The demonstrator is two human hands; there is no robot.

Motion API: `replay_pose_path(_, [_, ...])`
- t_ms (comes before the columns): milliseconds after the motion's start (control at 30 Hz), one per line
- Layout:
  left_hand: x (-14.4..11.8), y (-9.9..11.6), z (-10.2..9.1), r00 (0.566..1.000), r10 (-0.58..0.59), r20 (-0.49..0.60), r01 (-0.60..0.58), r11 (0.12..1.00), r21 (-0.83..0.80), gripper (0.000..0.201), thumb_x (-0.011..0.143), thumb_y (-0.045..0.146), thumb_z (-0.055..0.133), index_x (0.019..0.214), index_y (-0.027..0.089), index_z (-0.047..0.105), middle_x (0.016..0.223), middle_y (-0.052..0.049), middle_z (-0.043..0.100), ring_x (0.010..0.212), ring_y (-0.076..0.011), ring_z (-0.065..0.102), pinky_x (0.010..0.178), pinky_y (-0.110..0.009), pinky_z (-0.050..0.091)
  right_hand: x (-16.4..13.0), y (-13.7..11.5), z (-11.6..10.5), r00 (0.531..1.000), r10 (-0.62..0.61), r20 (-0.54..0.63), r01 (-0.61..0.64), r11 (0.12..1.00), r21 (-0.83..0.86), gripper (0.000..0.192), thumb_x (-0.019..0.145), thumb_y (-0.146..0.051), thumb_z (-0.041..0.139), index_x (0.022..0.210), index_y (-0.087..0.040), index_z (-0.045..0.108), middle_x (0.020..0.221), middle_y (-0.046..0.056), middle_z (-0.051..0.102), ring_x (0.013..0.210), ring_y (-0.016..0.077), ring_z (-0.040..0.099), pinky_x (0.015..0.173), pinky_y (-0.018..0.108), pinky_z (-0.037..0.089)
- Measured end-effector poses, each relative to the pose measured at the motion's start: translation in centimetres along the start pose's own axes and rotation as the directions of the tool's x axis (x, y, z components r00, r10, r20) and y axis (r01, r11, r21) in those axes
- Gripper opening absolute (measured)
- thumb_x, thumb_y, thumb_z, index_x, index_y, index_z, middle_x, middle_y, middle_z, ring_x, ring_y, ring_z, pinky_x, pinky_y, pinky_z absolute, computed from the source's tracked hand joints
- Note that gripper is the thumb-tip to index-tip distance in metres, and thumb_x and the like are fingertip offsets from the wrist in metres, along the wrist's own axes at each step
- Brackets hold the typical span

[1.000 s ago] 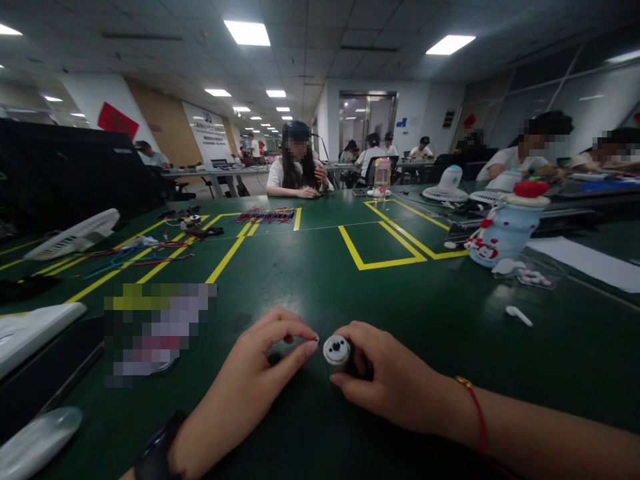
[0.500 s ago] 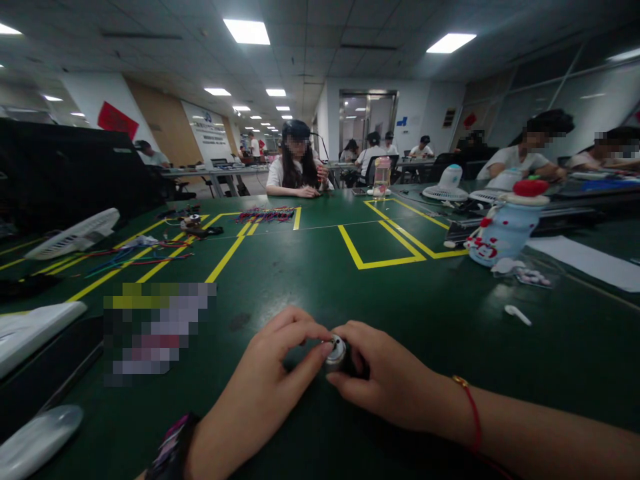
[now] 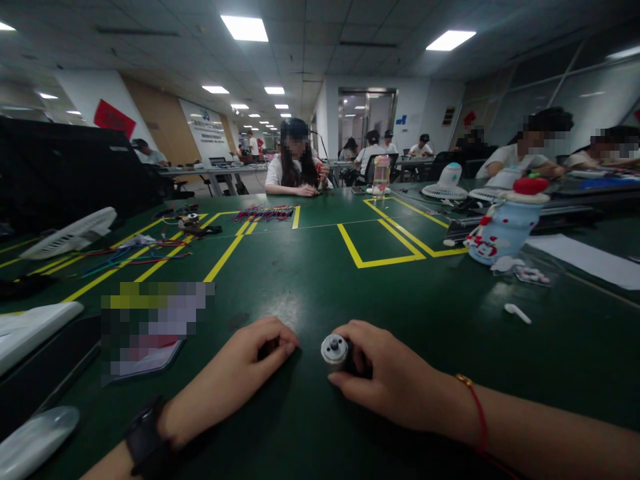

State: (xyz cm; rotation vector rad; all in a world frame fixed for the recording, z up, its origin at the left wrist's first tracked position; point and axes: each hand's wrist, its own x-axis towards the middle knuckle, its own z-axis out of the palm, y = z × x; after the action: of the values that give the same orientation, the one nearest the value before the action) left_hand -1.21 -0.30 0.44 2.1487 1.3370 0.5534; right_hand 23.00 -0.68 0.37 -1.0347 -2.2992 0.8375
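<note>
Motor [image 3: 335,349] held in right hand [image 3: 387,380] grip; left hand [image 3: 240,373] curled, contents unclear.

A blue snowman-shaped bottle [image 3: 503,227] is stood on the green table [image 3: 310,280] beside yellow tape lines [image 3: 380,243]; coloured wires [image 3: 133,257] and a white fan [image 3: 70,233] are laid at the left.

Right hand [image 3: 387,383] grips small grey cylindrical part [image 3: 335,349], round end face toward camera, resting on green table [image 3: 310,280]. Left hand [image 3: 240,377] loosely curled, fingertips on table, just beside part, not touching it. White fan [image 3: 73,233] and coloured wires [image 3: 133,257] far left; blue bottle [image 3: 503,227] right
</note>
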Motion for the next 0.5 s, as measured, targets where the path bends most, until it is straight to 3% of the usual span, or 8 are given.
replay_pose_path(233, [0.0,0.5,0.2,1.0,0.009,0.003,-0.009,0.998,-0.059,0.016,0.091,0.025,0.049,0.088,0.022,0.064,0.09,0.001,0.063,0.087,-0.0169,0.058,0.079,-0.029,0.045,0.0,0.0,0.0,1.0,0.007,0.003,-0.007,1.0,-0.007,0.02,0.079,-0.024,0.063,0.097,-0.019,0.057,0.084,0.001,0.054,0.066,0.0121,0.047,0.058,0.025,0.036])
replay_pose_path(367, [0.4,1.7,0.9,0.987,-0.158,-0.041,0.143,0.958,-0.247,0.019,0.089,0.035,0.052,0.089,0.021,0.066,0.086,0.0,0.067,0.083,-0.019,0.061,0.076,-0.03,0.047,0.1,-0.1,0.1,1.0,-0.004,0.009,0.005,1.0,-0.009,0.02,0.079,-0.023,0.063,0.097,-0.019,0.057,0.084,0.0,0.054,0.066,0.0119,0.047,0.057,0.025,0.036])
replay_pose_path(500, [1.2,2.7,1.3,0.952,-0.304,-0.026,0.253,0.836,-0.487,0.021,0.086,0.037,0.055,0.089,0.018,0.065,0.083,-0.002,0.069,0.078,-0.0194,0.063,0.068,-0.029,0.049,0.1,-0.2,0.0,1.0,-0.018,-0.002,0.018,1.0,-0.007,0.019,0.079,-0.022,0.063,0.096,-0.019,0.056,0.085,0.001,0.055,0.068,0.0123,0.047,0.059,0.025,0.036])
